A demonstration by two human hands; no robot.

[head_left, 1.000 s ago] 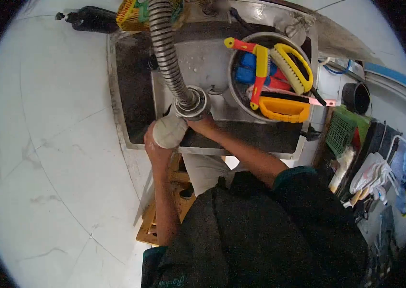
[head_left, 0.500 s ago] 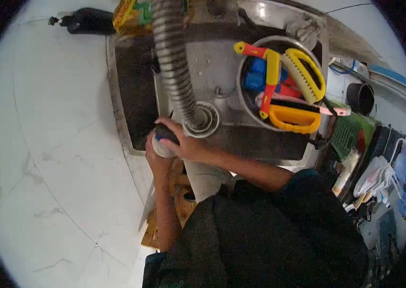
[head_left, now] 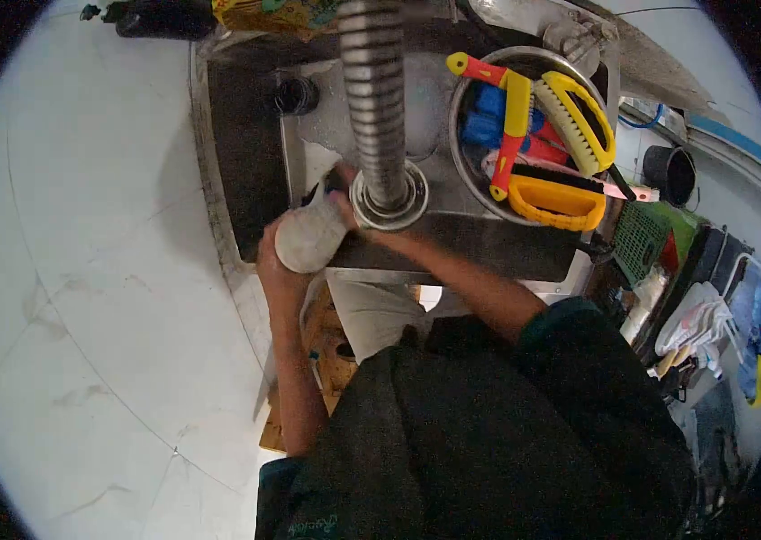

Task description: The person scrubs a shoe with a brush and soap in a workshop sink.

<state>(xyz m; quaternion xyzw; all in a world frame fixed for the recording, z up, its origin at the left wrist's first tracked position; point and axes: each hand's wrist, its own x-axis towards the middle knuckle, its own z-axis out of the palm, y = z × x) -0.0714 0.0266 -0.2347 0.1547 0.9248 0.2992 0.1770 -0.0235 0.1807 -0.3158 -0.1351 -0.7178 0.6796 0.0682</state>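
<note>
My left hand (head_left: 280, 270) is closed around the rounded end of a shoe (head_left: 307, 241), whose pale sole faces up toward me. The shoe is tilted over the near left corner of the metal sink (head_left: 245, 162). At its narrower end, a bit of dark blue shows beside my right hand (head_left: 347, 202). That hand is curled against the shoe, blurred and partly covered by the tap's ribbed metal hose (head_left: 373, 99) and its round head (head_left: 391, 200). Anything else in the right hand is hidden. Suds (head_left: 425, 94) lie in the basin behind.
A round metal bowl (head_left: 459, 148) in the sink's right side holds several brushes, including a yellow-handled brush (head_left: 570, 211). A black ring-shaped object (head_left: 297, 94) lies at the back left. White tiles (head_left: 101, 270) spread left; a green basket (head_left: 642, 243) stands right.
The shoe has turned, so its pale sole now shows more fully. Both hands have shifted slightly up in view. The whole view has moved a little, showing suds and the black ring.
</note>
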